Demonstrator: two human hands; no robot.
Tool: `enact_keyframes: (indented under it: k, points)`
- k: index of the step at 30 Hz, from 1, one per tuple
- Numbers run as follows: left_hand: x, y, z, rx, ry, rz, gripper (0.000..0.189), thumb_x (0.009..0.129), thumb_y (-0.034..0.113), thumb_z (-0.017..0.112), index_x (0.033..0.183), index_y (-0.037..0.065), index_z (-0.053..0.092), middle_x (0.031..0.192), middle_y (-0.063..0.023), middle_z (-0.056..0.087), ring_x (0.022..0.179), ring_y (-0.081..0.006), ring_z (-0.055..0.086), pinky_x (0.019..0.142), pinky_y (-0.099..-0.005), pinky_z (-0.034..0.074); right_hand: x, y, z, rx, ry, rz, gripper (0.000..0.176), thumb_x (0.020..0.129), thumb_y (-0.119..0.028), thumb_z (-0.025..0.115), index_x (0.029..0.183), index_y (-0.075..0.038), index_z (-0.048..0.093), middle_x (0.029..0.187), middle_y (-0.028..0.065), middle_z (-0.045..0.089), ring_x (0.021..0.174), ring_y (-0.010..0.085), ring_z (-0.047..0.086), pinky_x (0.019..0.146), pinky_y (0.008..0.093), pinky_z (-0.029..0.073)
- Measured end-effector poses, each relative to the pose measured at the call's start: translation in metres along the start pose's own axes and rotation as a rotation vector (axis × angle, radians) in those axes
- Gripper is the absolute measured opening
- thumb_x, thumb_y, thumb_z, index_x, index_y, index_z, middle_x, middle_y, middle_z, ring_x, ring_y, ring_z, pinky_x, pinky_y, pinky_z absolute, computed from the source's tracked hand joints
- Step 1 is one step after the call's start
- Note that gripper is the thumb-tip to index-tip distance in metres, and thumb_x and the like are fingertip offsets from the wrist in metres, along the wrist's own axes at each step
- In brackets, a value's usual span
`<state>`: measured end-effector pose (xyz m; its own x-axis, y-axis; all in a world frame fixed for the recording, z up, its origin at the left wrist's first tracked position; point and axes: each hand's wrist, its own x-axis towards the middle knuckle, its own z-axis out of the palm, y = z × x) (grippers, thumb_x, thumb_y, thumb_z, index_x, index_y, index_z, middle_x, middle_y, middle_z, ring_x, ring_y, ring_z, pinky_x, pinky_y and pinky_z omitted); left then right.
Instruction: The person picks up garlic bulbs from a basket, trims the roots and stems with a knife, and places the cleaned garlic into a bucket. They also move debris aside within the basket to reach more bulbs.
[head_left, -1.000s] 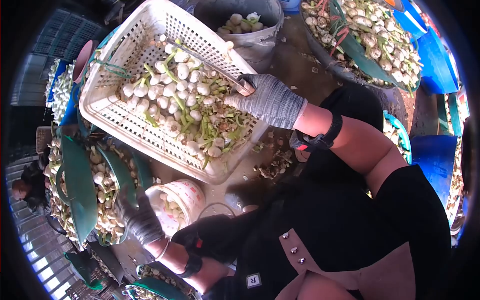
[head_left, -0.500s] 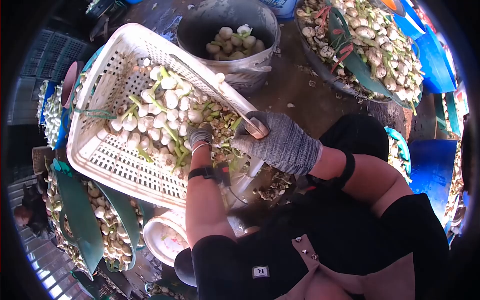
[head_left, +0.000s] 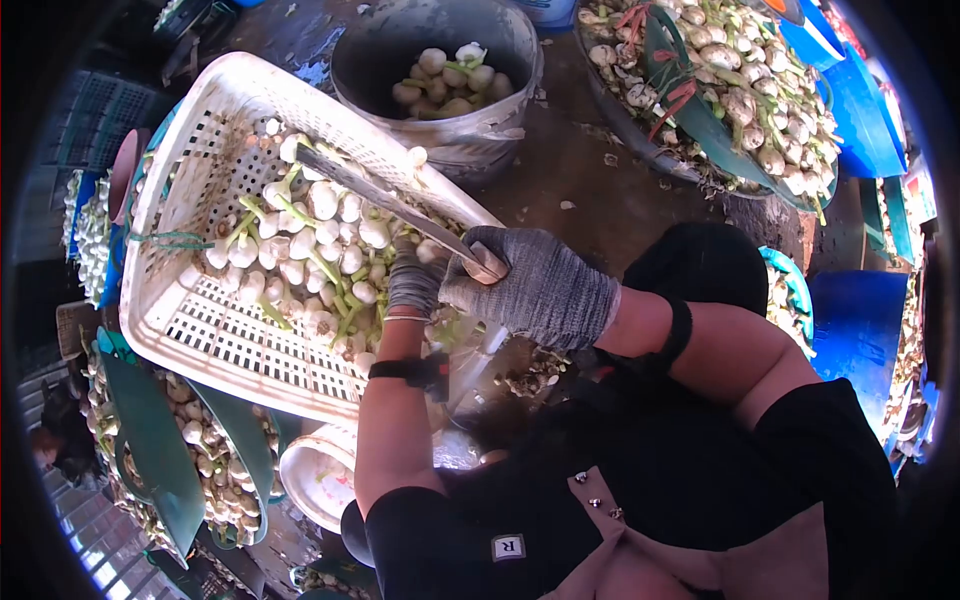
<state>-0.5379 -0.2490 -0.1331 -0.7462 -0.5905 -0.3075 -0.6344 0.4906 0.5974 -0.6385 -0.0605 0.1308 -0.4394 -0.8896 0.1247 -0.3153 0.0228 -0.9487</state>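
Observation:
My right hand (head_left: 540,288), in a grey knit glove, grips a knife (head_left: 385,205) by its wooden handle, the long blade pointing up and left over the white basket. Close beside it, my left hand (head_left: 412,285), also gloved, is closed at the near edge of the heap. A garlic bulb (head_left: 430,251) shows at its fingertips, just under the blade; the fingers are partly hidden. Garlic bulbs with green stems (head_left: 320,235) lie heaped in the white plastic basket (head_left: 215,340), which is tilted towards me.
Behind the basket stands a grey bucket (head_left: 450,135) holding several bulbs. A large heap of garlic (head_left: 745,100) fills a tub at upper right. Green tubs (head_left: 150,440) of garlic stand at lower left, near a white bucket (head_left: 310,480). A blue barrel (head_left: 855,335) is at right.
The knife blade has swung into view across the basket. My left hand has drawn up and back from the heap, closer to my right hand. The whole view has shifted slightly.

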Motion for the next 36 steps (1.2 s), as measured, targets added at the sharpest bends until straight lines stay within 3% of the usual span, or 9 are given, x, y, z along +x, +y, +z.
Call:
enact_keyframes:
  k: [3, 4, 10, 14, 20, 25, 27, 34, 36]
  points:
    - [-0.028, 0.013, -0.033, -1.07, 0.075, 0.233, 0.032, 0.088, 0.006, 0.061, 0.116, 0.004, 0.044, 0.103, -0.0087, 0.059, 0.088, -0.0167, 0.06, 0.076, -0.0255, 0.053, -0.005, 0.012, 0.01, 0.334, 0.024, 0.026, 0.025, 0.082, -0.028, 0.071, 0.09, -0.006, 0.062, 0.075, 0.0114, 0.064, 0.072, 0.0242, 0.065, 0.07, 0.0341, 0.051]
    - [-0.033, 0.004, -0.042, -1.563, -0.13, -0.087, 0.04, 0.085, -0.001, 0.062, 0.121, 0.004, 0.044, 0.103, -0.0084, 0.06, 0.092, -0.0158, 0.06, 0.081, -0.0255, 0.052, -0.008, 0.015, 0.011, 0.338, 0.015, 0.018, 0.025, 0.082, -0.028, 0.071, 0.09, -0.006, 0.062, 0.075, 0.0114, 0.064, 0.072, 0.0242, 0.065, 0.07, 0.0341, 0.051]
    - [-0.153, -0.008, -0.088, 0.381, 0.19, 0.411, 0.043, 0.092, 0.019, 0.057, 0.132, 0.007, 0.047, 0.129, -0.0079, 0.053, 0.114, -0.0246, 0.052, 0.103, -0.0376, 0.036, -0.024, 0.004, 0.026, -0.276, -0.243, -0.135, 0.026, 0.079, -0.028, 0.066, 0.094, -0.008, 0.062, 0.076, 0.015, 0.064, 0.071, 0.0344, 0.063, 0.064, 0.042, 0.05]
    - [-0.207, 0.0, -0.086, 0.615, 0.494, 0.53, 0.039, 0.093, 0.017, 0.052, 0.13, 0.008, 0.049, 0.122, -0.0073, 0.058, 0.115, -0.0238, 0.052, 0.102, -0.0372, 0.036, -0.039, 0.0, 0.043, -0.476, -0.373, -0.212, 0.022, 0.077, -0.025, 0.061, 0.094, -0.009, 0.061, 0.073, 0.0144, 0.063, 0.068, 0.0339, 0.064, 0.063, 0.0451, 0.049]
    - [-0.229, 0.032, -0.098, -0.307, 0.281, 0.315, 0.039, 0.09, 0.024, 0.057, 0.125, 0.006, 0.054, 0.118, -0.0084, 0.06, 0.108, -0.0238, 0.057, 0.093, -0.0366, 0.043, -0.05, -0.01, 0.049, -0.53, -0.427, -0.218, 0.021, 0.078, -0.024, 0.06, 0.094, -0.011, 0.062, 0.072, 0.0142, 0.064, 0.069, 0.0348, 0.064, 0.063, 0.0458, 0.049]
    - [-0.233, 0.001, -0.08, 0.176, 0.536, 0.524, 0.033, 0.087, 0.027, 0.061, 0.113, 0.006, 0.058, 0.112, -0.0104, 0.062, 0.104, -0.0228, 0.059, 0.09, -0.036, 0.045, -0.055, 0.002, 0.06, -0.536, -0.43, -0.237, 0.018, 0.08, -0.025, 0.06, 0.091, -0.01, 0.06, 0.071, 0.0145, 0.063, 0.067, 0.0345, 0.063, 0.063, 0.0455, 0.05]
    - [-0.247, 0.049, -0.12, 0.351, 0.256, 0.35, 0.026, 0.085, 0.023, 0.062, 0.105, 0.006, 0.058, 0.1, -0.0087, 0.063, 0.092, -0.0213, 0.061, 0.083, -0.0351, 0.047, -0.051, 0.04, 0.068, -0.591, -0.364, -0.173, 0.019, 0.079, -0.025, 0.061, 0.091, -0.01, 0.061, 0.071, 0.0142, 0.063, 0.067, 0.0339, 0.064, 0.063, 0.0449, 0.05]
    - [-0.24, 0.074, -0.128, -0.616, 0.214, 0.076, 0.048, 0.075, 0.01, 0.073, 0.116, -0.001, 0.05, 0.101, -0.0095, 0.058, 0.091, -0.0198, 0.058, 0.082, -0.0309, 0.047, -0.026, 0.045, 0.054, -0.546, -0.209, -0.191, 0.032, 0.081, -0.037, 0.07, 0.092, -0.007, 0.065, 0.071, 0.0084, 0.065, 0.059, 0.0228, 0.06, 0.054, 0.0335, 0.046]
    - [-0.232, 0.081, -0.118, -0.817, 0.212, 0.302, 0.066, 0.075, 0.012, 0.074, 0.13, -0.001, 0.04, 0.116, -0.0127, 0.053, 0.102, -0.0205, 0.053, 0.089, -0.0298, 0.045, -0.03, 0.006, 0.063, 0.256, -0.314, 0.302, 0.034, 0.085, -0.039, 0.068, 0.099, -0.008, 0.066, 0.071, 0.0033, 0.065, 0.055, 0.0114, 0.053, 0.052, 0.027, 0.042]
